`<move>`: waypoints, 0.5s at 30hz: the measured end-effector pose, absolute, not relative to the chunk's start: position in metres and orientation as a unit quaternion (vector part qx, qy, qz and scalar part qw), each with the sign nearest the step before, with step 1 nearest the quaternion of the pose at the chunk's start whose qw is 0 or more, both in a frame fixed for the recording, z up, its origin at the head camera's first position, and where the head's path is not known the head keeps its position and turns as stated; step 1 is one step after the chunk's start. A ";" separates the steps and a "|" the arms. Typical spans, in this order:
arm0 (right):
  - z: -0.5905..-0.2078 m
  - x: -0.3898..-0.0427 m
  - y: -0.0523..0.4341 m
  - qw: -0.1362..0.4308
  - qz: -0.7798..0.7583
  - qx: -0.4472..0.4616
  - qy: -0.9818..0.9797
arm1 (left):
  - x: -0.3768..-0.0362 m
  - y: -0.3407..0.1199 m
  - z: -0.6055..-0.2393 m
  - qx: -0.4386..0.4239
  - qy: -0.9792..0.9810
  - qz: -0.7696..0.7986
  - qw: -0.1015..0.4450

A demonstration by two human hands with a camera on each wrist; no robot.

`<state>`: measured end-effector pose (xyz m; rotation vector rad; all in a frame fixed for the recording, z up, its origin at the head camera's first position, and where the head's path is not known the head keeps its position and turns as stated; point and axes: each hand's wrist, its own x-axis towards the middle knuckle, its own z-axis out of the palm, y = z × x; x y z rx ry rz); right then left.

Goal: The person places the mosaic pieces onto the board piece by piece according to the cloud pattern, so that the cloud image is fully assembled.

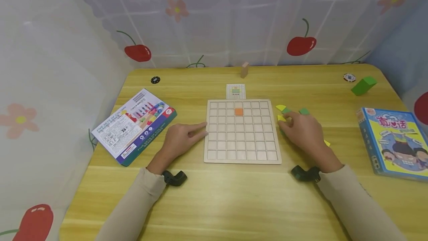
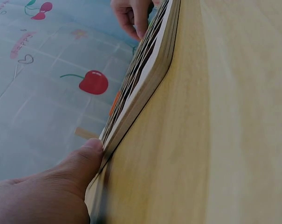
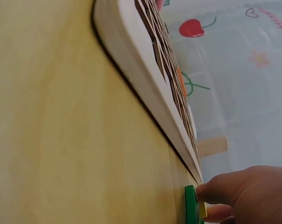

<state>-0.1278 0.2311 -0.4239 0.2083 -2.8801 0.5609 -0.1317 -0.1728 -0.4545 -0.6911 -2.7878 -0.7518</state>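
A pale wooden grid board (image 1: 242, 159) lies mid-table, with one orange square tile (image 1: 239, 111) in an upper cell. My left hand (image 1: 180, 138) touches the board's left edge with thumb and forefinger stretched out; in the left wrist view the thumb (image 2: 82, 161) rests along that edge. My right hand (image 1: 304, 131) is just right of the board, pinching a yellow piece (image 1: 281, 118). Around it lie a yellow curved piece (image 1: 281, 107) and green pieces, one green piece (image 1: 304, 111) behind the knuckles. In the right wrist view a green piece (image 3: 191, 205) sits by the fingertips.
A small pattern card (image 1: 235, 91) lies behind the board, and a wooden block (image 1: 245, 70) stands farther back. A beads box (image 1: 133, 125) is at left, a blue-yellow game box (image 1: 398, 144) at right. A green block (image 1: 363, 86) and two chips, one black (image 1: 155, 80), lie toward the back.
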 end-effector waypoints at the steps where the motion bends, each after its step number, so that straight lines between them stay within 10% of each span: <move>1: -0.423 -0.128 0.231 0.105 0.188 0.071 -0.974 | -0.132 -0.173 -0.454 -0.232 -0.936 -0.252 0.086; 15: -0.415 -0.138 0.195 0.061 0.243 0.086 -0.964 | -0.131 -0.172 -0.453 -0.236 -0.934 -0.253 0.087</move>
